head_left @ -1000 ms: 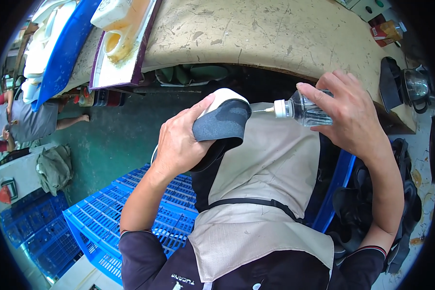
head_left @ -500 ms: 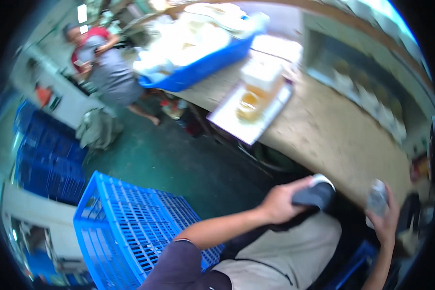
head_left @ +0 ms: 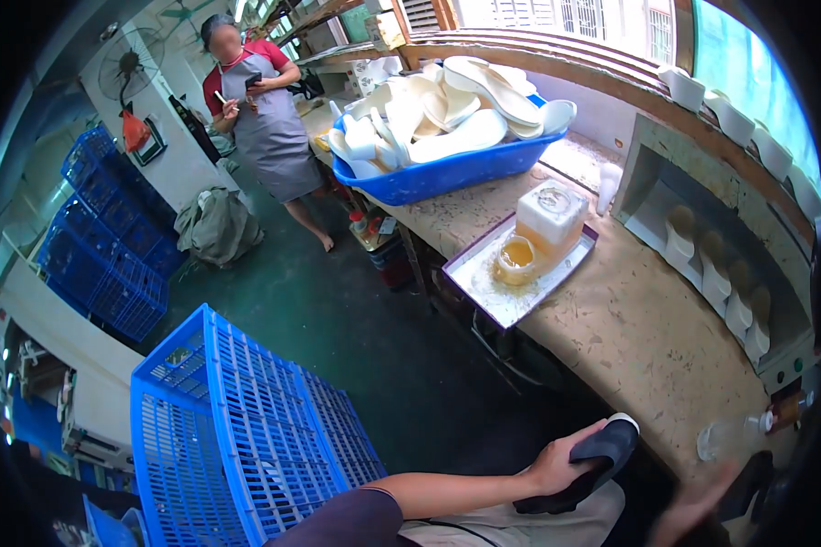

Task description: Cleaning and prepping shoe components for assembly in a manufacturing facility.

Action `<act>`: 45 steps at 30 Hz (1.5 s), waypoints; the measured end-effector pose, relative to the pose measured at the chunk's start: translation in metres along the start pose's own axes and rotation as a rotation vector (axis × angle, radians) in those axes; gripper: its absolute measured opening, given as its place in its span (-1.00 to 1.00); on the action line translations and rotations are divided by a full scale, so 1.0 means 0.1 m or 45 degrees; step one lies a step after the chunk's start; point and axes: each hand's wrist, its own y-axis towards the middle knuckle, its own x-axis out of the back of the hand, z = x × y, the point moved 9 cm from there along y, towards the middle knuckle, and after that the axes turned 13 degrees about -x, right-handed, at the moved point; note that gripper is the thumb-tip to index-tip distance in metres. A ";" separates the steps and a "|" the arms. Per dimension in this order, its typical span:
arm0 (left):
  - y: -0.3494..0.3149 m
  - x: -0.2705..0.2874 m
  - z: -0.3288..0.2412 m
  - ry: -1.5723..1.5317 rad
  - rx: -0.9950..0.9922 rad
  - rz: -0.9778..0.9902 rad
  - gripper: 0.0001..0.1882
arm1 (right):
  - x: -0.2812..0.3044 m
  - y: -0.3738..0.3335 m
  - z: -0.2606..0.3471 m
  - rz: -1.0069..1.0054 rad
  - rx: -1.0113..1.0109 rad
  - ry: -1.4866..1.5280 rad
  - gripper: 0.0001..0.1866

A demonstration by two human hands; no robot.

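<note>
My left hand (head_left: 556,469) is closed around a black shoe (head_left: 602,451) with a pale edge at its tip, held over my lap. My right hand (head_left: 698,506) is smeared by motion beside the bench's near edge, so its fingers cannot be made out. A clear plastic bottle (head_left: 728,439) is on the bench just above that hand, apart from it. Whether the bottle stands or lies, I cannot tell. Farther along the bench, a white tray (head_left: 461,270) holds a jar of amber liquid (head_left: 517,258) and a larger squarish container (head_left: 556,214).
A blue bin (head_left: 429,182) heaped with white soles (head_left: 474,132) stands on the bench (head_left: 629,337). An open metal box (head_left: 648,155) with pale shoe-shaped pieces is at right. Blue crates (head_left: 274,438) stand at my left. A person in an apron (head_left: 278,137) stands beyond.
My right hand has let go of the bottle, which is now on the bench. The left hand with the shoe has moved slightly lower in view. My view has shifted, showing more of the far room.
</note>
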 end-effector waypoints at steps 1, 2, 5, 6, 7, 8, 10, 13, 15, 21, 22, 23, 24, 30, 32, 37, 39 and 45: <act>-0.05 -0.11 0.11 0.028 0.060 0.017 -0.27 | -0.59 -0.71 0.11 -0.030 -0.011 -0.004 -0.24; -0.10 -0.18 0.15 0.025 0.106 0.034 -0.26 | -1.20 -1.24 0.40 0.192 0.354 -0.486 -0.73; -0.20 -0.51 0.45 -0.011 0.013 0.027 -0.28 | -1.21 -1.31 -0.21 0.497 0.199 -1.157 -0.12; -0.23 -0.50 0.57 0.016 -0.067 -0.022 -0.28 | -1.21 -1.24 -0.28 0.438 0.264 -1.168 -0.17; -0.21 -0.44 0.60 0.020 -0.135 -0.052 -0.29 | -1.22 -1.14 -0.34 0.356 0.324 -1.204 -0.21; -0.17 -0.43 0.58 0.035 -0.118 -0.033 -0.30 | -1.28 -1.06 -0.29 0.331 0.392 -1.178 -0.29; -0.22 -0.44 0.72 0.058 -0.119 0.038 -0.22 | -1.16 -0.98 -0.47 0.411 0.445 -1.171 -0.31; -0.15 -0.53 0.84 -0.095 -0.101 -0.068 -0.23 | -0.91 -0.79 -0.58 0.491 0.383 -1.213 -0.26; 0.00 -0.78 0.65 0.140 -0.327 0.075 -0.20 | -0.67 -0.69 -0.62 0.462 0.374 -1.275 -0.26; -0.01 -1.00 0.40 0.599 -0.713 0.352 -0.28 | -0.50 -0.70 -0.58 0.607 0.476 -1.331 -0.29; -0.06 -1.01 0.40 0.642 -0.749 0.387 -0.28 | -0.49 -0.73 -0.58 0.632 0.503 -1.336 -0.30; -0.09 -1.02 0.40 0.684 -0.784 0.424 -0.28 | -0.47 -0.75 -0.59 0.659 0.528 -1.340 -0.31; -0.14 -1.00 0.44 0.678 -0.755 0.431 -0.28 | -0.42 -0.75 -0.63 0.666 0.499 -1.347 -0.31; -0.20 -0.94 0.62 0.676 -0.807 0.544 -0.32 | -0.29 -0.78 -0.80 0.677 0.613 -1.270 -0.43; -0.14 -0.98 0.76 0.685 -0.783 0.557 -0.31 | -0.20 -0.73 -0.88 0.557 0.740 -1.204 -0.49; -0.13 -1.17 0.93 0.708 -0.839 0.555 -0.39 | 0.04 -0.72 -1.02 0.477 0.890 -1.205 -0.53; -0.20 -1.25 1.05 0.709 -0.851 0.568 -0.42 | 0.12 -0.75 -1.11 0.464 0.902 -1.220 -0.54; -0.37 -1.32 1.14 0.436 -0.813 0.141 -0.63 | 0.29 -0.72 -1.04 0.351 0.688 -1.100 -0.69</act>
